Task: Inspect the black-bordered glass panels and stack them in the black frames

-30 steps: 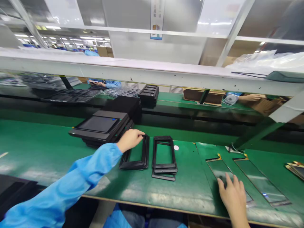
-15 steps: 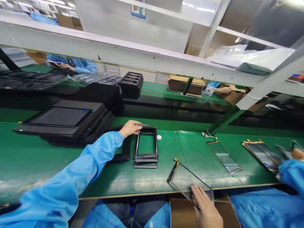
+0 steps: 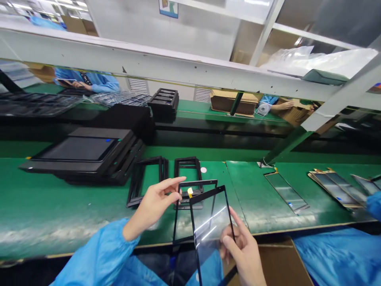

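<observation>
My left hand (image 3: 154,206) grips the left edge of a thin black rectangular frame (image 3: 178,214), lifted above the green mat (image 3: 74,206). My right hand (image 3: 244,258) holds a black-bordered glass panel (image 3: 211,230) with a yellow tab (image 3: 189,192), and the panel overlaps the frame from my side. Under them lie two stacks of black frames (image 3: 147,180) (image 3: 187,169). A single glass panel (image 3: 286,191) lies on the mat to the right, and a stack of glass panels (image 3: 336,188) lies further right.
A stack of black trays with a dark screen (image 3: 77,153) sits at the left. A blue sleeve (image 3: 373,204) enters at the right edge. A cardboard box (image 3: 276,266) stands below the bench edge. Beyond a white beam (image 3: 149,65), a co-worker's hands (image 3: 79,84) work at another bench.
My left hand has lifted a black frame off the stack toward me. My right hand has raised the glass panel from the bench edge, and the panel now overlaps the frame.
</observation>
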